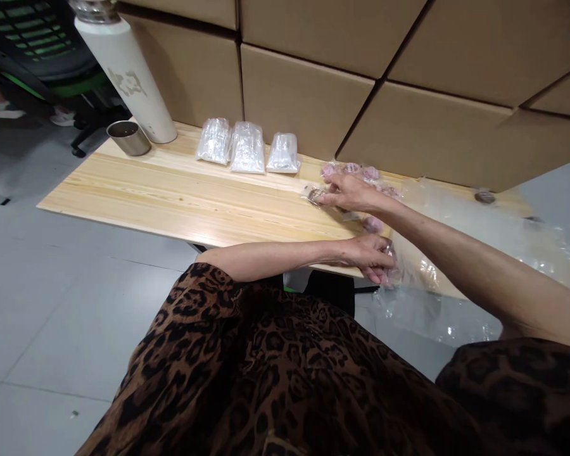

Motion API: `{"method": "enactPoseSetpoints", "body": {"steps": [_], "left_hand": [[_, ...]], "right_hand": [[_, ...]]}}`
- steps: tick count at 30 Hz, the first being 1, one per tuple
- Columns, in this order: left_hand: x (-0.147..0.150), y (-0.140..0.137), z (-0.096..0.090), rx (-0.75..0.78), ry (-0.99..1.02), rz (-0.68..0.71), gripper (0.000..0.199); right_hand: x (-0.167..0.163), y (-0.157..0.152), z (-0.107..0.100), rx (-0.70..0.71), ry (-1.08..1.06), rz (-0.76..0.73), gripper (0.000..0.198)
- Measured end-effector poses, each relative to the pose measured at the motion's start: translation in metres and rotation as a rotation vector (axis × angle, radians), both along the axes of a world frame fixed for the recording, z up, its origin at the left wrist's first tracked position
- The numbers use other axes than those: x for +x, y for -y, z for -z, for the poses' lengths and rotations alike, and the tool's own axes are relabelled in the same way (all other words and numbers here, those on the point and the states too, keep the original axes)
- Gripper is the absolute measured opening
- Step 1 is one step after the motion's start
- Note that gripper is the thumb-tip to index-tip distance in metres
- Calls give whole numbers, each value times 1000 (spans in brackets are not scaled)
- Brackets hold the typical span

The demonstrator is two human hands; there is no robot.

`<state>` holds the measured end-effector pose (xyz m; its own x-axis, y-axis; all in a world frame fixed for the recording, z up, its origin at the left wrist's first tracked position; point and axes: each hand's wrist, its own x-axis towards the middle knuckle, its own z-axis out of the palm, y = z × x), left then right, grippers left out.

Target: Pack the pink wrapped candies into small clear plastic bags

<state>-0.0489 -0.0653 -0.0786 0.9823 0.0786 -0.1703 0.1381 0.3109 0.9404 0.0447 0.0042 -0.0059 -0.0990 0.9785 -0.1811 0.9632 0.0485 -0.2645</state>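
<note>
My right hand (354, 192) reaches over the wooden table, its fingertips closed on a small brown item in clear wrapping (315, 195). Around it lie several small pink wrapped pieces (372, 173), some partly hidden under the hand. Closer to my body, my left hand (373, 256) is closed at the front edge of the table. Its fingers pinch clear plastic (393, 269), which hangs past the edge; what is inside cannot be made out. Between the hands rests another pink wrapped piece (373, 224).
Large clear plastic bags (456, 221) spread over the table's right end, with a dark round piece (484, 197) on them. Three clear packets (247, 149) stand along the back. A white flask (133, 79) and metal cup (129, 138) occupy the left. Cardboard boxes (304, 95) wall the back.
</note>
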Motion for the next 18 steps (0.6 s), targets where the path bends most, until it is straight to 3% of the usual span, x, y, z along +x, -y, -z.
{"method": "enactPoseSetpoints", "body": {"steps": [8, 12, 18], "left_hand": [[1, -1, 5, 4, 26, 13, 31], [3, -1, 6, -18, 19, 11, 34], [4, 0, 4, -49, 15, 1, 33]], "right_hand": [[-33, -12, 0, -19, 55, 158, 32], [-45, -17, -2, -14, -86, 256, 22], [6, -4, -14, 75, -468, 319, 34]]}}
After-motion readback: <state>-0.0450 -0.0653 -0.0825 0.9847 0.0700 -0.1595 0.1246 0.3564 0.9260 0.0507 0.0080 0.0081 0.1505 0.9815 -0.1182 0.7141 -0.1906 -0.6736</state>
